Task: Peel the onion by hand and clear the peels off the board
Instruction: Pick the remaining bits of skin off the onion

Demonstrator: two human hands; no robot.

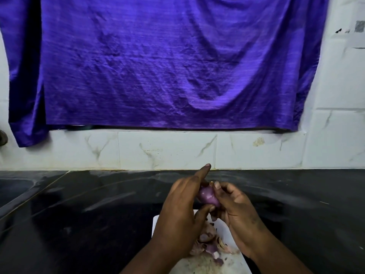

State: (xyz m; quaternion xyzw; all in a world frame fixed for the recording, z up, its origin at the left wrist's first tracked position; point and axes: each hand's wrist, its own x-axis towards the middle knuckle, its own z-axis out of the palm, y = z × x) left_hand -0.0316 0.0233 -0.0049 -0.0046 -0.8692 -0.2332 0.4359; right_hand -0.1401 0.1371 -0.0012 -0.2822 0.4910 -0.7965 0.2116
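Observation:
A small purple onion (207, 196) is held in the air between both hands, above the far end of a white cutting board (233, 264). My left hand (181, 210) grips it from the left, index finger pointing up and thumb under it. From the right, my right hand (231, 202) pinches the onion's top end with its fingertips. A pile of purple and pale onion peels (209, 244) lies on the board below the hands, partly hidden by my left wrist.
The board rests on a dark polished countertop (88, 214). A white marbled tile wall (167, 151) rises behind it, with a large purple cloth (158, 66) hanging over it. A sink basin's edge (17, 186) shows at the far left.

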